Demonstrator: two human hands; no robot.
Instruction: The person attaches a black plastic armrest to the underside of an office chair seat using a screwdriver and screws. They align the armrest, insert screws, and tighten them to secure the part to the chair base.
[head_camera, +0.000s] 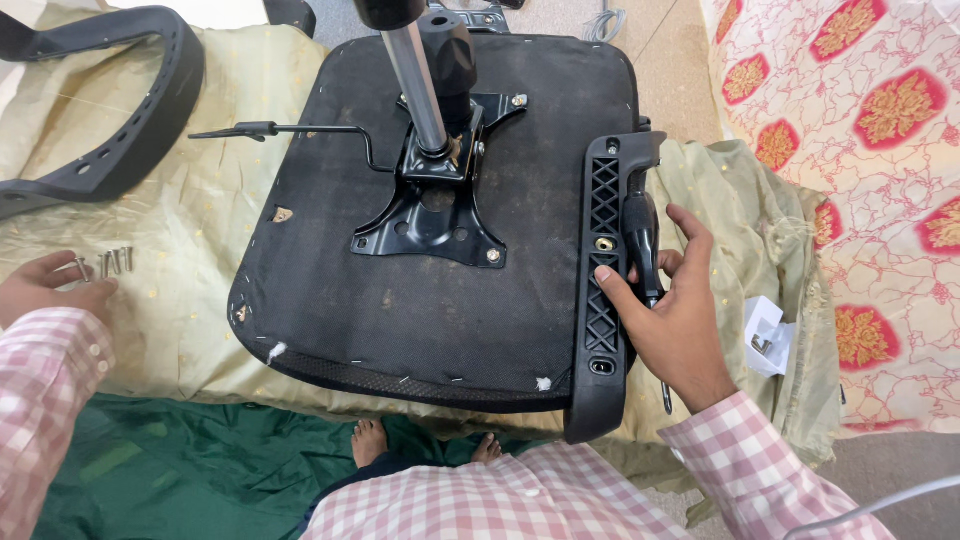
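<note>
seat: upside-down black chair seat (400, 290) lying on a pale gold cloth (190, 290), metal plate and gas cylinder (415, 85) sticking up at the far middle.
right hand: right hand (675, 315) curled around a black-handled screwdriver (642, 240), thumb pressing the black armrest bracket (603, 260) on the seat's right edge.
left hand: left hand (45, 290) at the left edge, half open, fingertips touching the loose screws (112, 262) on the cloth.
far left: another black armrest (120, 110).
</note>
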